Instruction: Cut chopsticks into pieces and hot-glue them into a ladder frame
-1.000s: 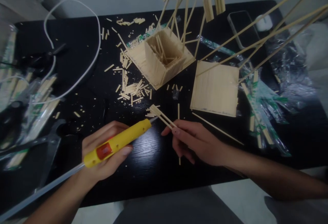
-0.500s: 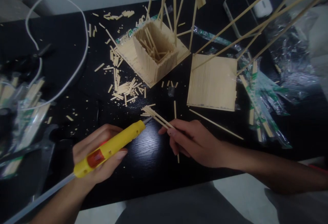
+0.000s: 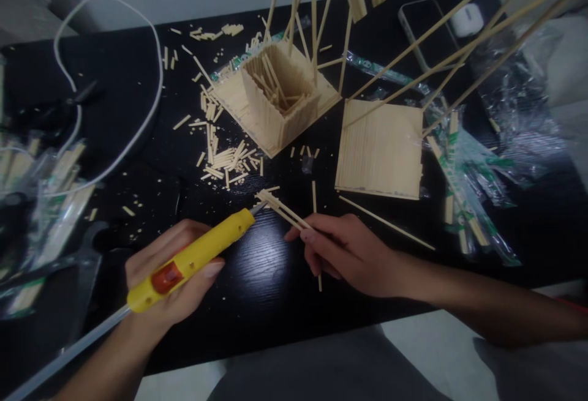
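Observation:
In my left hand (image 3: 169,272) is a yellow hot glue gun (image 3: 202,254), with a clear glue stick (image 3: 73,349) running out of its back. Its metal nozzle is close to the far end of some thin wooden sticks (image 3: 287,210); whether it touches them I cannot tell. My right hand (image 3: 342,251) pinches the near end of these sticks, and short cut pieces lie across or under their far end. Another stick (image 3: 314,196) passes beneath my right fingers on the table. A long loose stick (image 3: 388,223) lies to the right of it.
A square stick box (image 3: 294,125) stands on a stick base behind my hands. To its right is a flat stick panel (image 3: 379,150) with long sticks rising from it. Cut bits (image 3: 225,159), wrapped chopsticks (image 3: 463,205), a phone (image 3: 429,33) and a white cable (image 3: 158,46) lie around.
The glue gun in my left hand has drawn back slightly to the left. My right hand and its sticks stay nearly still. The view has shifted a little.

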`<state>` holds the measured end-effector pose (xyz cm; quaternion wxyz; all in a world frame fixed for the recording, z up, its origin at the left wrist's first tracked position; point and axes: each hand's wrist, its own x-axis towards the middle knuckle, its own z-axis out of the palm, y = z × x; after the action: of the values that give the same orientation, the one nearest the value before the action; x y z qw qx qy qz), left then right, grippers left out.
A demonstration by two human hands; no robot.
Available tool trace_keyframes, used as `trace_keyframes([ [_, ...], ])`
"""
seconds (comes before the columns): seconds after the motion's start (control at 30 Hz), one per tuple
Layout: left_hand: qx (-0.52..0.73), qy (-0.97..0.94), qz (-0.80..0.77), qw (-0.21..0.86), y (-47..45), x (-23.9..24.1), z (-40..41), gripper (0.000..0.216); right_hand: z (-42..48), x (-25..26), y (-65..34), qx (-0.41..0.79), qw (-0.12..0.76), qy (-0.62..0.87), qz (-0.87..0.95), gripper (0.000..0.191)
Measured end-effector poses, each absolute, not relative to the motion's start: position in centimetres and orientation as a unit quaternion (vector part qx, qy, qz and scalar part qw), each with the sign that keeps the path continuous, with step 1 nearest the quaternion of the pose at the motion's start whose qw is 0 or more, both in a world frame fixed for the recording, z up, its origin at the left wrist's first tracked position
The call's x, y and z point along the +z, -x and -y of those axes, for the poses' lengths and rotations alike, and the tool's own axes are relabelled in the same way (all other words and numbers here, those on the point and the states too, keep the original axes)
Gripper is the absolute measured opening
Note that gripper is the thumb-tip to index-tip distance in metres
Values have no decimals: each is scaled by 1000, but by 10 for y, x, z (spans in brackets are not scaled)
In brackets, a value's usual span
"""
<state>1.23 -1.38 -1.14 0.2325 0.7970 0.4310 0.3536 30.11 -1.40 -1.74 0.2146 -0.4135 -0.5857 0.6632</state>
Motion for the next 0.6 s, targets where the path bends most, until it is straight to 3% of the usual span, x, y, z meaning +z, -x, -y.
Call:
trace_keyframes([
  [0.6,347,-819,-403,214,-22,-10,13,11,14,-19,-301,678,205,408,576,41],
])
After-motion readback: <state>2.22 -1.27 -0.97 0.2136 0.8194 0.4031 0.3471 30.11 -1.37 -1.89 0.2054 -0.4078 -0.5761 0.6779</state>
